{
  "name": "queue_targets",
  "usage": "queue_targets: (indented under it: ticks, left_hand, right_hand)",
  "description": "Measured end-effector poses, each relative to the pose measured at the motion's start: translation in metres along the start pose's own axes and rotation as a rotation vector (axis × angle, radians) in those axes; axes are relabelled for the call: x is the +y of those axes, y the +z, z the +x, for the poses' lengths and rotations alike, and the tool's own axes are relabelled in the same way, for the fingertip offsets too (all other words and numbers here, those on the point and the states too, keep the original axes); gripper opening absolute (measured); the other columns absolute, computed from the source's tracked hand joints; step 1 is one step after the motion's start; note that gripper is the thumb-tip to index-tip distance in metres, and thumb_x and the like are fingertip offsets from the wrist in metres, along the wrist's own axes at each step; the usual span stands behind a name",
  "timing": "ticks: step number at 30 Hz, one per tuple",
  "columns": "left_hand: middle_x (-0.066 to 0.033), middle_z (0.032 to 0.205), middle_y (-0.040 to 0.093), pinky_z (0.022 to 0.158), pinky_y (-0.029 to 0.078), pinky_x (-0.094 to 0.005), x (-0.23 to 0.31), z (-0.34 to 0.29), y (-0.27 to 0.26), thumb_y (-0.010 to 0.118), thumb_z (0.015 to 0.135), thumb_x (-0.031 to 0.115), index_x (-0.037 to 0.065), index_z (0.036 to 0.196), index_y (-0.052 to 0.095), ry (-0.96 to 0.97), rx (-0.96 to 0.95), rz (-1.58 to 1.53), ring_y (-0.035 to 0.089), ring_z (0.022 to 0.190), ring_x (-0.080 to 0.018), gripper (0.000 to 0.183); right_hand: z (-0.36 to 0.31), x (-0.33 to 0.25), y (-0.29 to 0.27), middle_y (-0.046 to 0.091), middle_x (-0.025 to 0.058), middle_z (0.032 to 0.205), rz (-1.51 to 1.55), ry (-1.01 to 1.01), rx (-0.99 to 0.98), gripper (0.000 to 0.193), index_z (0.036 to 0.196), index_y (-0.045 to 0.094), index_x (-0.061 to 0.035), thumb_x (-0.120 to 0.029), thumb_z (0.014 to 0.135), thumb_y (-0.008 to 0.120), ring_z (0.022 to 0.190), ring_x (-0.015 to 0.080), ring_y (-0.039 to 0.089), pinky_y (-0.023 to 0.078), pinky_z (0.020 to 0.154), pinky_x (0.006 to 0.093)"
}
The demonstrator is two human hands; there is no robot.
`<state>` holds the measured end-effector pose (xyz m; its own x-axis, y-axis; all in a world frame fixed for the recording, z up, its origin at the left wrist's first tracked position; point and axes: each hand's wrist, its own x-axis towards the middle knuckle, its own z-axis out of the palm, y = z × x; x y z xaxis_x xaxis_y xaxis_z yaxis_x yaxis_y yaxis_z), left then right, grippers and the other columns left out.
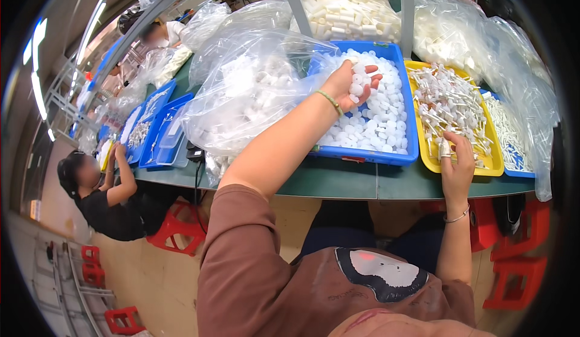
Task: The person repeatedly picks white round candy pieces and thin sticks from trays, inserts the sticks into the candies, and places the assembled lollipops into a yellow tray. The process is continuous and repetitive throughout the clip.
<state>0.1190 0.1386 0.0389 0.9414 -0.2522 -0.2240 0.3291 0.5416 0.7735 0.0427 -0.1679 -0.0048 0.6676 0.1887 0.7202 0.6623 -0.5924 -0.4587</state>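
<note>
Over the blue tray (412,138) of small, round, translucent white plastic caps (367,141), my left hand (350,86) is cupped around a small heap of the same caps, with its palm partly turned up. My right hand (457,159) hangs at the near edge of the yellow tray (496,153), its fingers curled in toward the thumb. A white cover wraps one of its digits, and what it may pinch is too small to make out. Thin white sticks with round white ends (453,104) fill the yellow tray.
A clear plastic bag (241,107) of white parts bulges left of the blue tray. Behind stands a bag of white cylinders (350,11). Metal posts (406,17) rise beyond the trays. A co-worker (115,186) sits to the left by more blue trays (158,125). Red stools (516,282) stand below.
</note>
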Motion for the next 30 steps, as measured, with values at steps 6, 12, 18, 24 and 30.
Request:
queue_targets:
  ticks: [6, 12, 18, 24, 30]
  left_hand:
    - [-0.0136, 0.107, 0.055, 0.064, 0.056, -0.0261, -0.002, -0.001, 0.017, 0.045, 0.095, 0.031, 0.003, 0.116, 0.052, 0.116, 0.107, 0.062, 0.059, 0.086, -0.0198, 0.036]
    - [-0.0051, 0.087, 0.059, 0.061, 0.049, -0.0276, -0.006, -0.001, 0.030, 0.053, 0.092, 0.028, 0.005, 0.098, 0.063, 0.444, 0.260, 0.749, 0.057, 0.074, -0.0133, 0.026]
    - [-0.0043, 0.074, 0.063, 0.060, 0.045, -0.0269, -0.006, -0.001, 0.034, 0.059, 0.089, 0.027, 0.005, 0.090, 0.065, 0.863, 0.284, 1.174, 0.057, 0.066, -0.0106, 0.023]
    - [-0.0062, 0.078, 0.064, 0.053, 0.043, -0.0266, 0.001, 0.010, 0.030, 0.059, 0.089, 0.025, 0.004, 0.090, 0.064, 1.001, 0.284, 1.121, 0.055, 0.066, -0.0093, 0.021]
    - [-0.0028, 0.087, 0.050, 0.039, 0.031, -0.0137, -0.019, -0.026, 0.067, 0.050, 0.096, 0.030, 0.012, 0.111, 0.049, 0.082, -0.070, -0.199, 0.042, 0.061, -0.0054, 0.024]
  right_hand:
    - [-0.001, -0.001, -0.002, 0.063, 0.0147, 0.099, 0.012, 0.016, -0.009, 0.030, 0.103, 0.061, -0.0001, 0.005, 0.075, 0.051, 0.095, 0.0314, 0.059, 0.046, 0.085, 0.0370]
    - [-0.002, 0.000, -0.003, 0.063, 0.0147, 0.099, 0.001, -0.010, -0.030, 0.030, 0.103, 0.061, 0.0000, 0.005, 0.076, 0.051, 0.096, 0.0319, 0.059, 0.046, 0.086, 0.0382]
    - [-0.003, 0.001, 0.000, 0.063, 0.0152, 0.099, -0.007, -0.016, -0.025, 0.029, 0.103, 0.061, 0.0003, 0.005, 0.076, 0.051, 0.096, 0.0324, 0.059, 0.045, 0.087, 0.0385]
    - [-0.001, 0.001, -0.002, 0.063, 0.0155, 0.099, 0.004, -0.049, -0.005, 0.031, 0.103, 0.061, -0.0005, 0.005, 0.074, 0.051, 0.096, 0.0327, 0.059, 0.045, 0.086, 0.0389]
    - [-0.003, 0.014, -0.009, 0.065, 0.0113, 0.104, 0.289, 0.141, 0.162, 0.033, 0.108, 0.062, -0.0007, 0.005, 0.077, 0.053, 0.097, 0.0213, 0.062, 0.046, 0.086, 0.0302]
